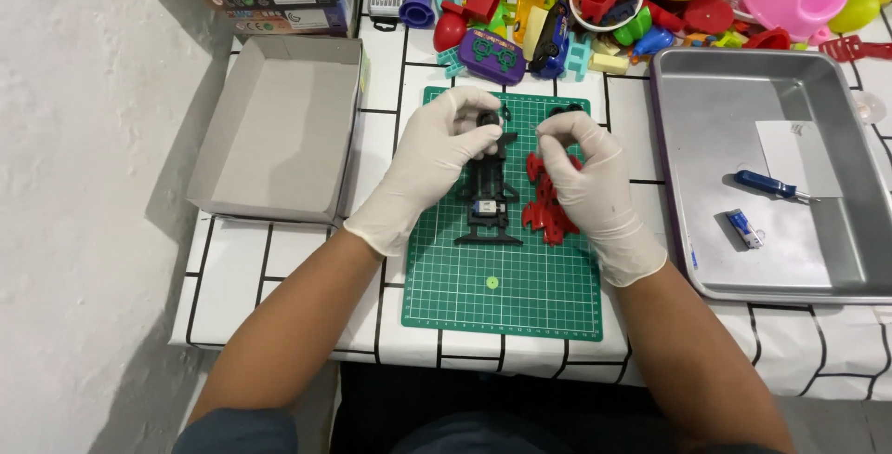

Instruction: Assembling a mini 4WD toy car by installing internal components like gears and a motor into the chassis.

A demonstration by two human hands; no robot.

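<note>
Head view shows two hands in white gloves working over a green cutting mat (502, 305) that lies on a counter (279, 268) covered with a white cloth ruled in black squares. The left hand (432, 161) is closed around a small black wheel (489, 119) at the far end of a black toy car chassis (487, 198), which lies lengthwise on the mat with a small motor block visible near its near end. The right hand (581, 171) has its fingertips pinched together just above the far end of a red toy car body (546, 208); whether it holds a small part cannot be told. The red body lies on the mat directly beside the chassis, on its right. A small green round piece (492, 282) rests alone on the mat, nearer the person. To the left stands an open grey cardboard box (279, 129). To the right sits a metal tray (818, 268) holding a blue-handled screwdriver (771, 185), a small blue-and-silver item (745, 228) and a white paper slip (799, 157). A heap of colourful plastic toys (595, 8) fills the far edge of the counter.
</note>
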